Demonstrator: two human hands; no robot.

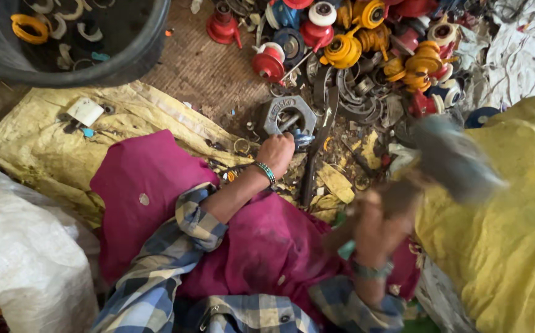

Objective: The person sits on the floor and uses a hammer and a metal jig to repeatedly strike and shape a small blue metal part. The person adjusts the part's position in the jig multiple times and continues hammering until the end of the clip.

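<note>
My left hand (pixel 275 153) is closed around a small bluish metal part (pixel 302 139) and holds it on a grey hexagonal metal block (pixel 287 114) on the floor. My right hand (pixel 375 225) is raised at the right and grips the handle of a hammer (pixel 455 159). The hammer's grey head is blurred by motion, up and to the right of the block. Both wrists wear beaded bracelets. A magenta cloth (pixel 156 185) covers my lap.
A heap of red, yellow and white round parts (pixel 366 43) lies beyond the block. A dark tub (pixel 94 43) with plastic rings stands at top left. Yellow sacking (pixel 508 246) lies at right and left, a white sack (pixel 27 253) at bottom left.
</note>
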